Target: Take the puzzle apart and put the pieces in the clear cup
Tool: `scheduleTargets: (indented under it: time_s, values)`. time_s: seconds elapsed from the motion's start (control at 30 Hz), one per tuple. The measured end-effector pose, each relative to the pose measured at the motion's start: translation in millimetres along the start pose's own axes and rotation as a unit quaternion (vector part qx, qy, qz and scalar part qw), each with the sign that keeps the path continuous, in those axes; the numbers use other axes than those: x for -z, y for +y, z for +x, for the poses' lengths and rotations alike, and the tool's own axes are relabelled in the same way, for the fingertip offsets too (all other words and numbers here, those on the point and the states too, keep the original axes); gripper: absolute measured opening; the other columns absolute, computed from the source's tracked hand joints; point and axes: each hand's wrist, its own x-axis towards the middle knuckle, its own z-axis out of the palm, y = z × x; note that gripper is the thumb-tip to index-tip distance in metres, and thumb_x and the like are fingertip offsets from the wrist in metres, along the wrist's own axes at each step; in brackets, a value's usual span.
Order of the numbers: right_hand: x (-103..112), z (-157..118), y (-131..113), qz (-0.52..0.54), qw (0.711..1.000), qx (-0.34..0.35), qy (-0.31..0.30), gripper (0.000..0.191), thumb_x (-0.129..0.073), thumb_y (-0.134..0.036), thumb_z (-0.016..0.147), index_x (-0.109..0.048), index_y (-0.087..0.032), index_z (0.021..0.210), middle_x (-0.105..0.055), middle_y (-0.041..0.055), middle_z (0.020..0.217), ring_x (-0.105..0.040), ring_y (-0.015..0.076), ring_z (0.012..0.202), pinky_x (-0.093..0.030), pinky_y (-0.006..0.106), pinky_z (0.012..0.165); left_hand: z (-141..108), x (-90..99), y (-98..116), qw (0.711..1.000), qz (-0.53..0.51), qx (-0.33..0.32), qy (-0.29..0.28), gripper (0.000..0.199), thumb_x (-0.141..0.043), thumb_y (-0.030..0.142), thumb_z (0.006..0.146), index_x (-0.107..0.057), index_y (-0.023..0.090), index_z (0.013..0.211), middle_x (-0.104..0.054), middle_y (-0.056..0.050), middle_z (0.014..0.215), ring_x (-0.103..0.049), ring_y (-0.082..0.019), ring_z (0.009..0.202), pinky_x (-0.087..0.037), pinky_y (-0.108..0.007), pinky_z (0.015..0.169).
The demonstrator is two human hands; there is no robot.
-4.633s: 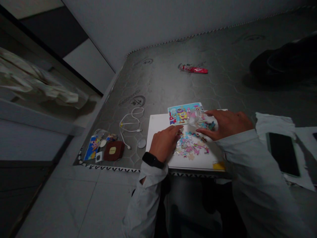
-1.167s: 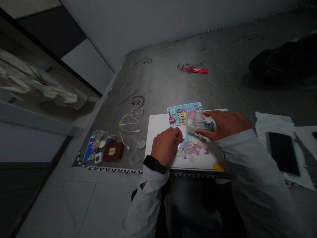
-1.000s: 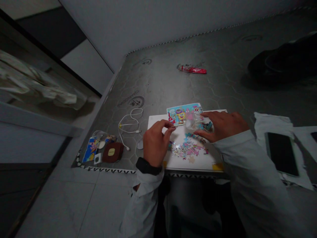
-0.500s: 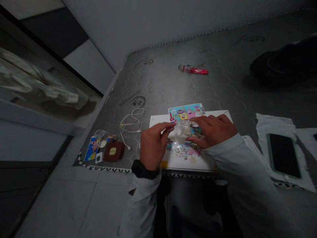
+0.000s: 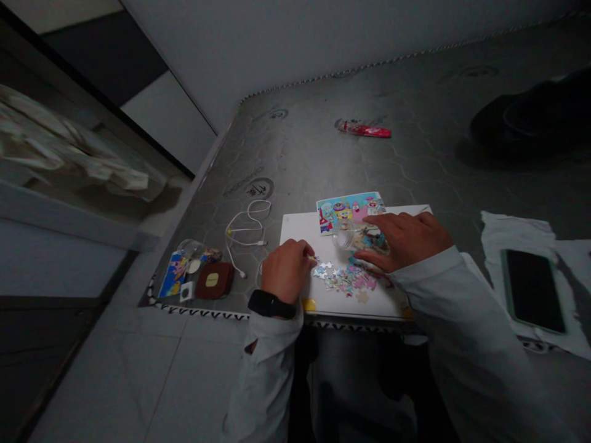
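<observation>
My right hand [image 5: 409, 240] is wrapped round a clear jar [image 5: 344, 236] lying on its side, its mouth facing left and some puzzle pieces inside. My left hand [image 5: 287, 271] is closed at the left edge of the loose puzzle pieces [image 5: 346, 279], fingertips pinched at a small piece [image 5: 314, 259]. The pieces lie in a pile on a white board [image 5: 300, 229]. Behind the jar, a colourful cartoon picture card [image 5: 326, 209] rests on the board's back edge, partly hidden by my right hand.
At the left are a white cable [image 5: 249, 243], a brown case [image 5: 215, 280] and a bag with a blue card [image 5: 174, 274]. A red packet [image 5: 369, 131] lies farther back. A phone [image 5: 533, 289] rests on white cloth at the right; a dark object [image 5: 512, 120] stands behind.
My left hand has moved down and left, away from the jar's mouth, to the edge of the pieces. My right hand still holds the jar.
</observation>
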Motion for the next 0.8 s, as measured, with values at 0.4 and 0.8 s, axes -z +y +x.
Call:
scheduleTargets:
  time_s: [0.4, 0.8]
  values:
    - [-2.6, 0.1, 1.4, -0.009, 1.000, 0.013, 0.011, 0.070, -0.068, -0.067, 0.079, -0.060, -0.016, 0.128, -0.074, 0.0124, 0.105, -0.066, 0.0309, 0.092, -0.032, 0.039, 0.076, 3.3, -1.9, 0.2, 0.998, -0.048, -0.013, -0.033, 0.016, -0.067, 0.014, 0.086, -0.066, 0.022, 0.100, -0.073, -0.001, 0.094, -0.067, -0.020, 0.092, -0.045, -0.031, 0.079]
    - [0.8, -0.3, -2.0, -0.022, 1.000, 0.007, 0.013, 0.067, -0.066, -0.066, 0.081, -0.060, -0.018, 0.126, -0.074, 0.0113, 0.109, -0.066, 0.0293, 0.093, -0.033, 0.038, 0.077, 3.5, -3.0, -0.8, 0.999, -0.030, -0.021, -0.012, 0.011, -0.066, 0.016, 0.086, -0.069, 0.021, 0.095, -0.066, -0.005, 0.103, -0.063, -0.021, 0.099, -0.047, -0.033, 0.086]
